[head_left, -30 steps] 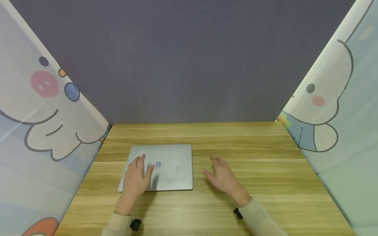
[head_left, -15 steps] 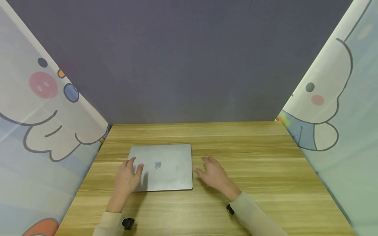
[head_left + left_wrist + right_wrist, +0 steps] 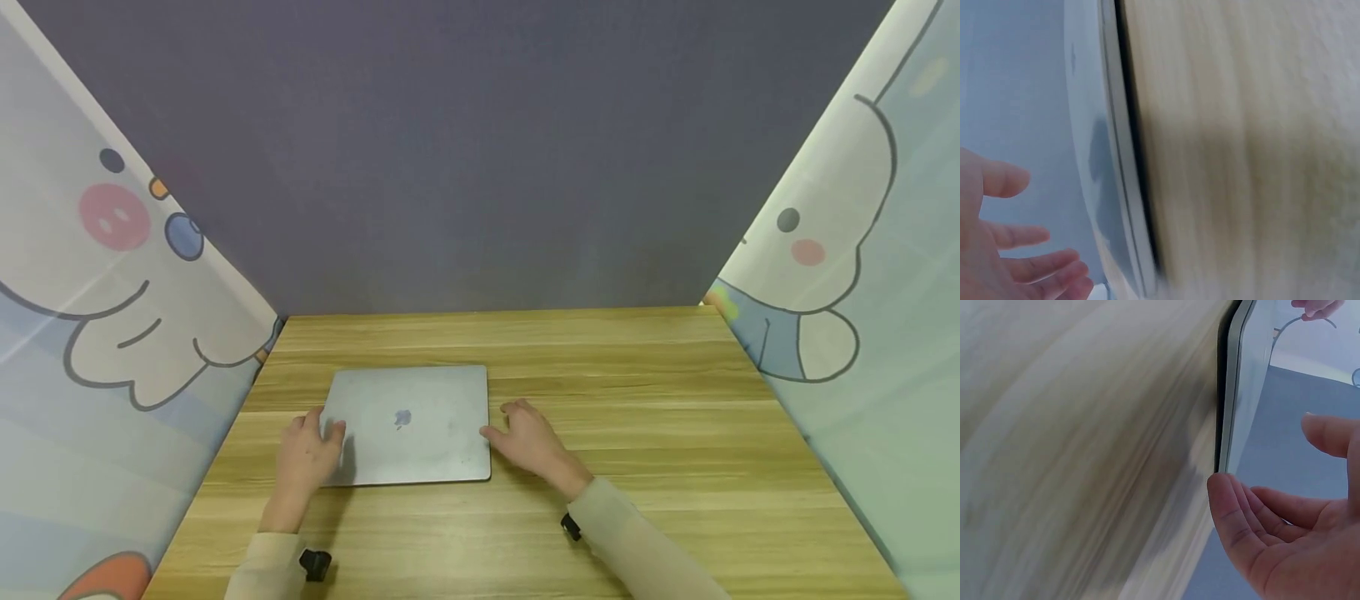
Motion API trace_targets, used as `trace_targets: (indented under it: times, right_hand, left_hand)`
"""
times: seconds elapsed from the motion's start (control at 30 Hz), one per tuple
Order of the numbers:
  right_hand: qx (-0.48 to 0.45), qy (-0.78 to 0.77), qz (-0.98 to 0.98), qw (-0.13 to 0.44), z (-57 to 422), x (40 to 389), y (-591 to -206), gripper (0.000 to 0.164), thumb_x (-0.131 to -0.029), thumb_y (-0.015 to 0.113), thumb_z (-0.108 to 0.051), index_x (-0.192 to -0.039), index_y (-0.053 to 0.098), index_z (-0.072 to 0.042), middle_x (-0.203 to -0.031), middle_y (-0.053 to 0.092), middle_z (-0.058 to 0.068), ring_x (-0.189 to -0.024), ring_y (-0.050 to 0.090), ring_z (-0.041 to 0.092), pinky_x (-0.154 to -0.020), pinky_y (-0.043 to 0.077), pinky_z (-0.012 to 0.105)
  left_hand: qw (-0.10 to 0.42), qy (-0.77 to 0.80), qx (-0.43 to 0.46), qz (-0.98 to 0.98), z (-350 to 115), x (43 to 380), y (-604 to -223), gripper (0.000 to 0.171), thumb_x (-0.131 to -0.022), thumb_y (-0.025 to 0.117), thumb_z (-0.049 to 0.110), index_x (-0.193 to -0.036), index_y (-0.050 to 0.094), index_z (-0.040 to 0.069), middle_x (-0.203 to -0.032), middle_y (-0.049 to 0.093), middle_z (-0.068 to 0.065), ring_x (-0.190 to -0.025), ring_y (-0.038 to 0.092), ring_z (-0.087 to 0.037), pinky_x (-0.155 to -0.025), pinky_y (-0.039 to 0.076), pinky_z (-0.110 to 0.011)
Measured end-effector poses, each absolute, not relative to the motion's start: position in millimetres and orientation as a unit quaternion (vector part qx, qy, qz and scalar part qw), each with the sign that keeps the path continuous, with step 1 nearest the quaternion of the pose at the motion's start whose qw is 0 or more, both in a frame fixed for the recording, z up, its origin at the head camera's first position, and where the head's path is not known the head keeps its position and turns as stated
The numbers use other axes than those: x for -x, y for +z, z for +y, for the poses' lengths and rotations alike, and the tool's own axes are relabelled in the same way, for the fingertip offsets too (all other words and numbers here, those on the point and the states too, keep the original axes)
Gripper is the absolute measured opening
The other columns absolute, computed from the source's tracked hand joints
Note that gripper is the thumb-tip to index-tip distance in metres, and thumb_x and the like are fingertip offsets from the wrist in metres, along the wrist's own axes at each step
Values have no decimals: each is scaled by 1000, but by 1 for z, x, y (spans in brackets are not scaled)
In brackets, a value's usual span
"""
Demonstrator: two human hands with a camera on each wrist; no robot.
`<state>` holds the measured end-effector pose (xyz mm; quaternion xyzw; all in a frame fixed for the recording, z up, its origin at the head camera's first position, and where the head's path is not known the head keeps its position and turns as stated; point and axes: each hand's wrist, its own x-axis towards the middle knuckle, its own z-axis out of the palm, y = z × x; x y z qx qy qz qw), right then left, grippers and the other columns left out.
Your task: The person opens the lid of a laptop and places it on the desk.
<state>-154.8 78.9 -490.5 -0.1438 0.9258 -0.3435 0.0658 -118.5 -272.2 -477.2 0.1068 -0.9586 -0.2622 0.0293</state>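
A closed silver laptop (image 3: 438,450) with an apple logo on its lid lies flat on the wooden table (image 3: 637,358), left of the middle. My left hand (image 3: 303,458) is at its left edge, fingers spread and relaxed, the thumb over the lid. In the left wrist view those fingers (image 3: 1035,265) hover above the lid, and a shadow falls on it. At the opposite side, my right hand (image 3: 531,442) has its thumb at the right edge. The right wrist view has its fingertips (image 3: 1222,487) right by the laptop's side, thumb raised apart from them. Neither hand grips anything.
A dark grey panel (image 3: 480,167) stands along the table's back edge. Cartoon-printed curtains (image 3: 172,333) hang on both sides. Each sleeve cuff carries a small black device (image 3: 316,564) beneath the wrist.
My left hand has slid left from over the lid to the laptop's left edge. My right hand has moved left, up to the right edge. The laptop stays put.
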Motion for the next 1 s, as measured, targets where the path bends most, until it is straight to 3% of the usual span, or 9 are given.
trace_targets:
  times: [0.17, 0.43, 0.57, 0.67, 0.77, 0.87, 1.0]
  right_hand:
    - [135, -348, 925, 79, 73, 157, -495, 64, -95, 69, -41, -130, 61, 12, -133, 61, 28, -137, 46, 44, -114, 37, 55]
    - [114, -370, 916, 102, 65, 157, -496, 60, -92, 73, -34, -125, 62, 15, -133, 59, 32, -127, 55, 45, -105, 47, 55]
    - [103, -370, 917, 106, 60, 158, -495, 57, -92, 74, -32, -123, 63, 15, -131, 61, 31, -114, 61, 37, -99, 51, 53]
    - [95, -374, 916, 108, 56, 159, -495, 44, -91, 75, -29, -107, 68, 11, -107, 68, 23, -84, 61, 25, -77, 57, 44]
    - [83, -382, 914, 113, 52, 160, -496, 30, -90, 75, -26, -84, 64, 1, -75, 57, 8, -61, 47, 17, -54, 46, 32]
    - [69, -392, 910, 114, 49, 160, -498, 30, -88, 75, -25, -73, 56, -7, -66, 46, 0, -55, 41, 14, -48, 37, 27]
    - [59, -395, 910, 109, 46, 160, -500, 28, -86, 76, -24, -74, 59, -5, -69, 54, 2, -59, 46, 16, -51, 41, 28]
  left_hand:
    - [3, -258, -127, -958, -278, 120, -482, 64, -102, 53, 26, -144, 37, -19, -137, 39, -48, -126, 37, -65, -104, 34, -71]
    - [-34, -249, -142, -957, -284, 121, -486, 67, -102, 50, 27, -143, 32, -23, -137, 35, -49, -127, 35, -65, -103, 35, -71]
    - [-38, -250, -140, -958, -287, 122, -489, 66, -103, 49, 28, -140, 35, -24, -135, 37, -49, -124, 39, -64, -100, 38, -71]
    - [-37, -245, -136, -959, -288, 122, -490, 65, -102, 50, 28, -137, 38, -26, -130, 40, -49, -120, 43, -64, -97, 41, -70]
    - [-40, -239, -135, -961, -290, 123, -492, 63, -102, 50, 28, -134, 40, -26, -127, 42, -49, -118, 45, -63, -96, 43, -69]
    - [-42, -237, -133, -962, -290, 123, -494, 62, -102, 51, 28, -131, 43, -26, -125, 44, -48, -116, 47, -63, -94, 44, -68]
    - [-40, -242, -131, -960, -291, 125, -496, 62, -101, 52, 28, -130, 45, -26, -123, 46, -47, -115, 48, -62, -93, 45, -68]
